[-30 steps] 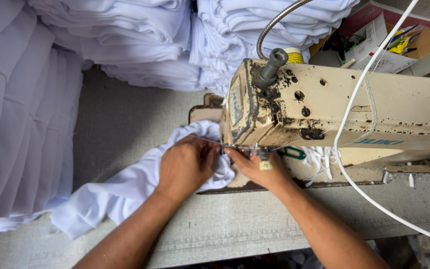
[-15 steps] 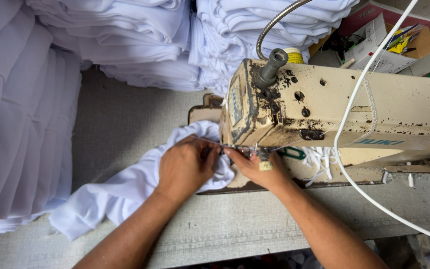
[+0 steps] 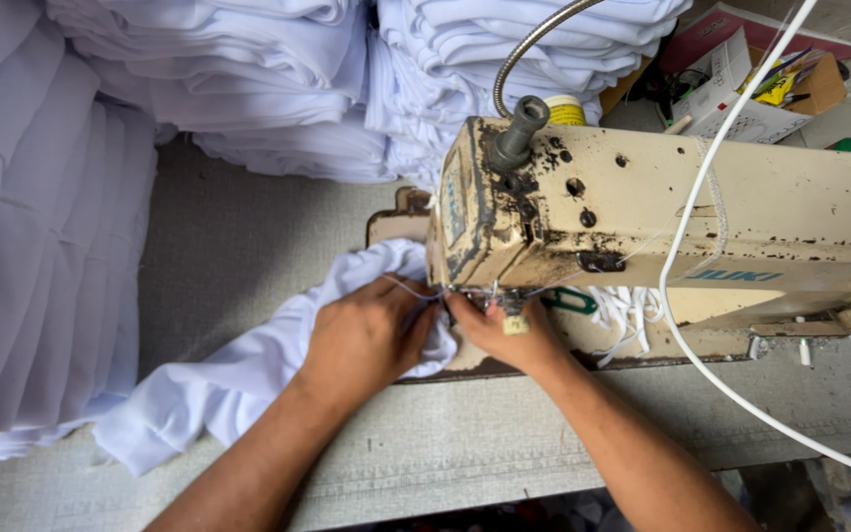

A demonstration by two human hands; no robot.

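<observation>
A worn cream sewing machine (image 3: 662, 222) stands on a grey table (image 3: 465, 463). White cloth (image 3: 219, 379) trails from under its head toward the lower left. My left hand (image 3: 366, 340) lies flat on the cloth just left of the needle area, pressing it down. Beside it, my right hand (image 3: 499, 330) pinches the cloth under the machine head, with a small yellowish tag at the fingers. The needle itself is hidden by the machine head.
Tall stacks of folded white fabric (image 3: 238, 79) fill the back and the left side (image 3: 32, 256). A white cable (image 3: 701, 325) crosses the machine. A green-handled tool (image 3: 573, 300) lies under the machine arm. Cardboard boxes (image 3: 760, 84) sit at the back right.
</observation>
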